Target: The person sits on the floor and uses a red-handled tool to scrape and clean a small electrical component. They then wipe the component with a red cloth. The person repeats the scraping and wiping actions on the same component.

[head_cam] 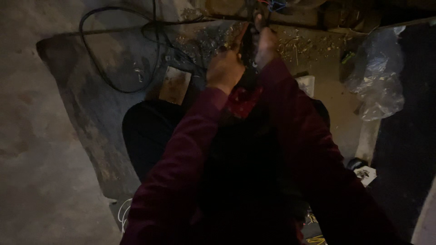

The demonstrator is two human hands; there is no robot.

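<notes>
both hands: left hand [225, 68] and right hand [265, 43] grip dark wires [249, 27].

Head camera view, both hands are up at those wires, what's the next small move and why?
Probably steady the wires with the right hand while the left hand eases its dark tool closer. Both hands meet at the bundle, but dim light hides the tool's tip.

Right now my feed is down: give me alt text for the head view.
Both hands, left hand and right hand, reach up together to wires in dim light; their grip is unclear. A black cable loops left, a clear plastic bag right.
</notes>
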